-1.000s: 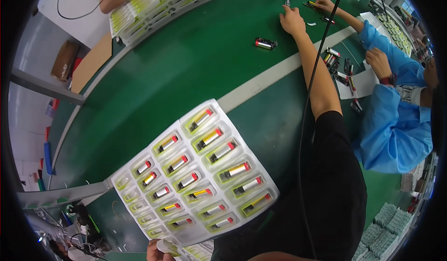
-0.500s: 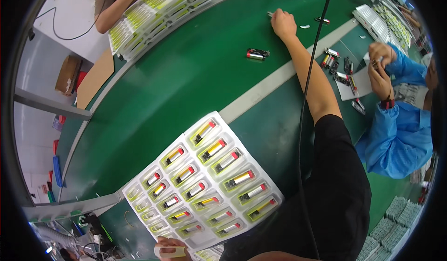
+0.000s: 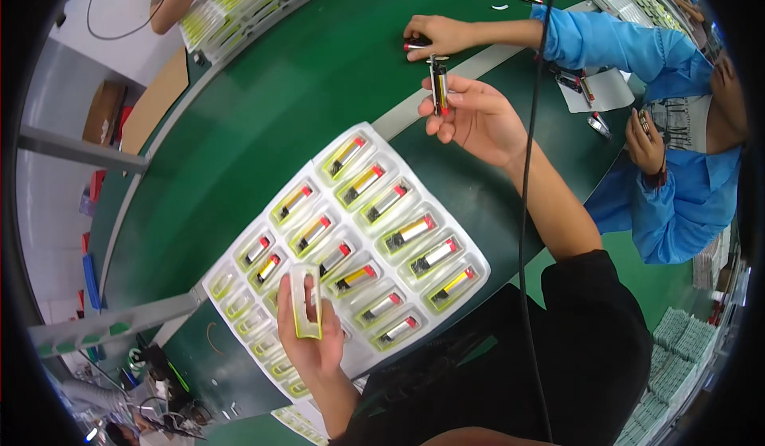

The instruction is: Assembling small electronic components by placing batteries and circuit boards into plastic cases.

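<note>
My left hand [image 3: 315, 336] holds a small clear plastic case with a yellow-green edge [image 3: 305, 301] upright over the near end of a white blister tray [image 3: 470, 248]. The tray lies on the green belt [image 3: 263, 119], and several of its pockets hold small cylinders with red, yellow and black bands. My right hand [image 3: 476, 117] is raised above the belt beyond the tray and pinches one such small dark cylinder [image 3: 438, 89] between thumb and fingers.
A person in a blue coat [image 3: 669, 151] sits to the right; one of their hands [image 3: 434, 33] reaches onto the belt just beyond my right hand. More filled trays [image 3: 239, 4] lie at the belt's far side near another person's arm. A black cable [image 3: 527, 207] hangs down.
My right hand drew back from the far belt, now holding a cylinder. My left hand came up with the clear case. The blue-sleeved person's hand reached onto the belt.
</note>
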`<state>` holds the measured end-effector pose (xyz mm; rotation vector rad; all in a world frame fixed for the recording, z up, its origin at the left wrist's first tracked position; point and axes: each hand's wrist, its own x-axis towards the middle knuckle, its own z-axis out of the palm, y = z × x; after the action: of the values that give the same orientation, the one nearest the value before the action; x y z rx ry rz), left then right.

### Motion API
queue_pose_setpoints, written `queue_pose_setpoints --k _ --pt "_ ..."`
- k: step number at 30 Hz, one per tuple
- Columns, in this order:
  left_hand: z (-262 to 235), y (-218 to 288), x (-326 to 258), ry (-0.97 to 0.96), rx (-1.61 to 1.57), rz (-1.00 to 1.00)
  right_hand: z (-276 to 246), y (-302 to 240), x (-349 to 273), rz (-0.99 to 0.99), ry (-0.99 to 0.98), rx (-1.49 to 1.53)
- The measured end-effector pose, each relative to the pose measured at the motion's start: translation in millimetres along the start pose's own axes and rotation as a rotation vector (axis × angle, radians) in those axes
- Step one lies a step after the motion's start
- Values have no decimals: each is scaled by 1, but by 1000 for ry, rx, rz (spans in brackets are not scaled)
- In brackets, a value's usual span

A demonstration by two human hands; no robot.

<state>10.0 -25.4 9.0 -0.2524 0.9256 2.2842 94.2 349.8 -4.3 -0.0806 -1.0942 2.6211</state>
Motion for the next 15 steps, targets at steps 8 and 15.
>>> queue_pose_setpoints --k 8,15 --pt "25 8 5 -311 271 118 89 40 3 112 -18 -299" --pt "19 22 19 -313 188 11 141 65 -7 -130 -157 -965"
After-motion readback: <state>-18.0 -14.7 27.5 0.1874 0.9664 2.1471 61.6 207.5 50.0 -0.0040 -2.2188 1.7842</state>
